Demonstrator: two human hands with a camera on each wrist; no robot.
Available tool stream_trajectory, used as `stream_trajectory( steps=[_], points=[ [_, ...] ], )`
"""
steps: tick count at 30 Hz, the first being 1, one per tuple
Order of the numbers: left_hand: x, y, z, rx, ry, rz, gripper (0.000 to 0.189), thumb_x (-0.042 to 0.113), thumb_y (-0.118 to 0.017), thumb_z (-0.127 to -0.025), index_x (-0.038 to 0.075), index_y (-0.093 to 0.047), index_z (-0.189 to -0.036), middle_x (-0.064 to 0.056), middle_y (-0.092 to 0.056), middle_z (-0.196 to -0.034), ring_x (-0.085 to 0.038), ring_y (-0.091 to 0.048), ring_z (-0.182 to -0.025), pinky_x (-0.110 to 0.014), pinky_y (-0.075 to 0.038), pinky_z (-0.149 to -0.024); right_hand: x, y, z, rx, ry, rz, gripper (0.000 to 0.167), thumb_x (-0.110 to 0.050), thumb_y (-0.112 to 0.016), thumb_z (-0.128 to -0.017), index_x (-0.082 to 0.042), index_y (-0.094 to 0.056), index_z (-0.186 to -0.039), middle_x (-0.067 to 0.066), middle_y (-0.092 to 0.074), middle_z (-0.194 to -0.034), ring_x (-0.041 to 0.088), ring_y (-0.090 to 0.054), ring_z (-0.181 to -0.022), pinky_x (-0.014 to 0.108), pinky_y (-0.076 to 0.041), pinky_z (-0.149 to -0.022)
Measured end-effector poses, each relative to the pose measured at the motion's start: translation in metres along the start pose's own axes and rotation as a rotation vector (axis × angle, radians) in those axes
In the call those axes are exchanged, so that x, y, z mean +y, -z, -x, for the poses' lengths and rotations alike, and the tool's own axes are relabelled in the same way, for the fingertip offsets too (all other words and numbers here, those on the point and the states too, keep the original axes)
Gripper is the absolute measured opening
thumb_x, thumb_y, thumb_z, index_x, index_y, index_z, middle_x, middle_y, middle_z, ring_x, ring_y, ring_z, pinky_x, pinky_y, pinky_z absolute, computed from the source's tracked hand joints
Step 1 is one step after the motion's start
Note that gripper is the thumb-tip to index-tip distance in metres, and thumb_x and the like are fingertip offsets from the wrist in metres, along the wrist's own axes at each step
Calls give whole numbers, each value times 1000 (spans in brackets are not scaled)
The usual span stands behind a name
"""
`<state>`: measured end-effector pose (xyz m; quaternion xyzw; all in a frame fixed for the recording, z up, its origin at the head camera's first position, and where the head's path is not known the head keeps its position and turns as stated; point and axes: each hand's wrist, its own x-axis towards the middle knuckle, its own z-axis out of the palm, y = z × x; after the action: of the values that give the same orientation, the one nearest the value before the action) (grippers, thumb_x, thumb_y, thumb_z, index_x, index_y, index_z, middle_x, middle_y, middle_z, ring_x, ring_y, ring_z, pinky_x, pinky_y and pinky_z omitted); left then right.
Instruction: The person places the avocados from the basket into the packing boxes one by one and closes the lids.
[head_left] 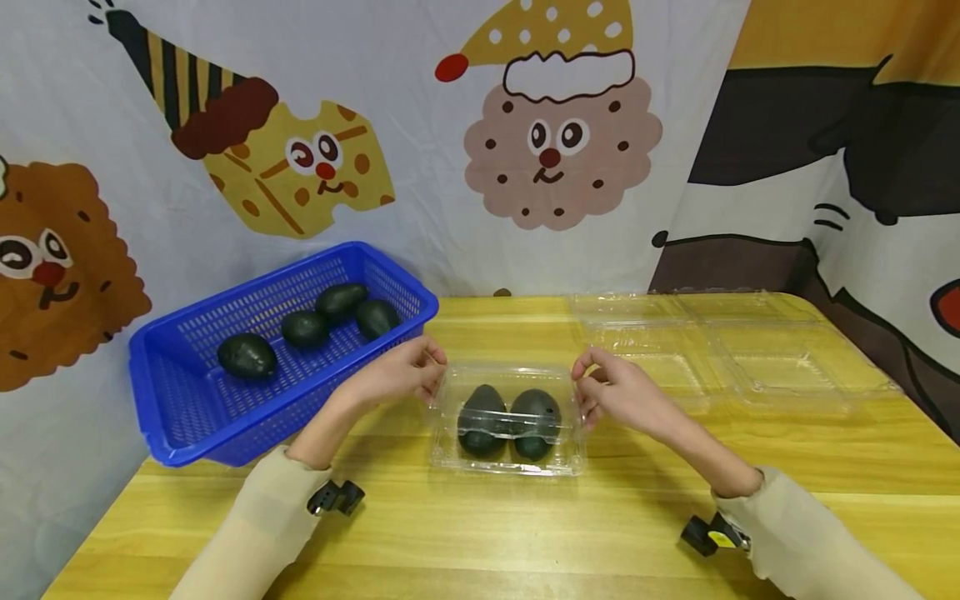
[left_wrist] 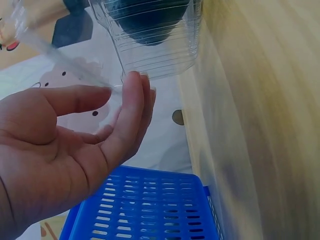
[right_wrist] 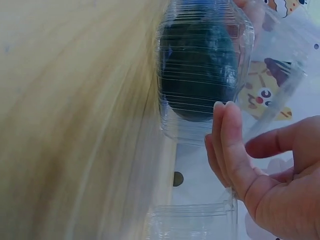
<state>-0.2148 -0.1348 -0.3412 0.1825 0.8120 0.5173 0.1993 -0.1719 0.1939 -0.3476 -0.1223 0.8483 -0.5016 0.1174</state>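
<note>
Head view: left hand and right hand pinch the half-raised lid of the box on the table, two avocados inside. Closing seems in hand; next calls for even pressing.

From here I count six avocados: four in one basket, two in one clear box. Beyond those, I see at least two more boxes.
</note>
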Motion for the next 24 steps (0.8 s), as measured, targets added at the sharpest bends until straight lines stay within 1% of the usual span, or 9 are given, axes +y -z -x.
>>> stream_trajectory(
  steps=[3, 6, 9, 12, 14, 16, 19, 22, 24],
  points=[
    [1, 1, 1, -33, 36, -17, 20, 4, -49, -103, -11, -46, -117, -16, -61, -82, -21, -63, -70, -43, -59, -72, -1, 2, 1, -23, -1, 4, 20, 0, -50, -98, 8, -48, -116, 16, -65, -82, 28, -67, -64, 49, -60, -64],
    [4, 3, 3, -68, 66, -61, 23, 7, -49, -104, -13, -52, -115, -16, -63, -80, -20, -65, -68, -40, -60, -68, -3, 5, 3, -57, -4, -4, 27, -1, -51, -99, 8, -44, -123, 16, -65, -81, 29, -68, -66, 49, -60, -66],
    [6, 4, 4, -105, 84, -100, 25, 10, -48, -106, -11, -60, -104, -17, -65, -78, -20, -66, -66, -38, -60, -66, -5, 7, 4, -92, -14, 0, 34, -3, -53, -101, 10, -41, -130, 16, -65, -81, 29, -68, -68, 49, -60, -67],
    [7, 6, 5, -145, 100, -107, 31, 13, -46, -107, -8, -63, -93, -17, -66, -76, -19, -66, -64, -36, -60, -64, -7, 9, 5, -131, -12, 33, 38, -7, -53, -103, 15, -43, -133, 14, -66, -81, 27, -68, -69, 47, -61, -67],
    [7, 6, 6, -168, 122, -98, 35, 15, -45, -108, -6, -64, -88, -16, -66, -75, -19, -66, -64, -36, -60, -64, -7, 10, 6, -161, -2, 63, 35, -9, -53, -104, 17, -49, -128, 12, -66, -80, 25, -68, -68, 44, -61, -65],
    [8, 6, 7, -188, 142, -88, 38, 17, -44, -109, -6, -64, -87, -16, -66, -74, -19, -66, -63, -37, -60, -64, -8, 11, 7, -197, 12, 98, 31, -11, -52, -105, 16, -58, -118, 11, -66, -78, 24, -68, -67, 42, -61, -64],
    [8, 7, 9, -205, 162, -80, 38, 17, -44, -109, -6, -65, -86, -15, -67, -72, -19, -66, -61, -36, -60, -63, -8, 12, 8, -254, 8, 120, 30, -14, -49, -106, 10, -67, -100, 11, -67, -76, 24, -68, -64, 41, -60, -62],
    [8, 7, 10, -231, 167, -83, 36, 15, -46, -108, -6, -66, -86, -15, -68, -72, -18, -66, -61, -33, -59, -61, -9, 12, 10, -301, -19, 120, 35, -16, -47, -107, 5, -68, -87, 13, -67, -73, 25, -68, -61, 45, -60, -60],
    [8, 7, 11, -248, 166, -86, 35, 14, -47, -107, -6, -67, -86, -14, -69, -72, -17, -66, -61, -31, -59, -60, -9, 12, 10, -316, -28, 117, 37, -16, -45, -108, 4, -67, -85, 14, -68, -71, 26, -68, -58, 46, -60, -59]
  ],
)
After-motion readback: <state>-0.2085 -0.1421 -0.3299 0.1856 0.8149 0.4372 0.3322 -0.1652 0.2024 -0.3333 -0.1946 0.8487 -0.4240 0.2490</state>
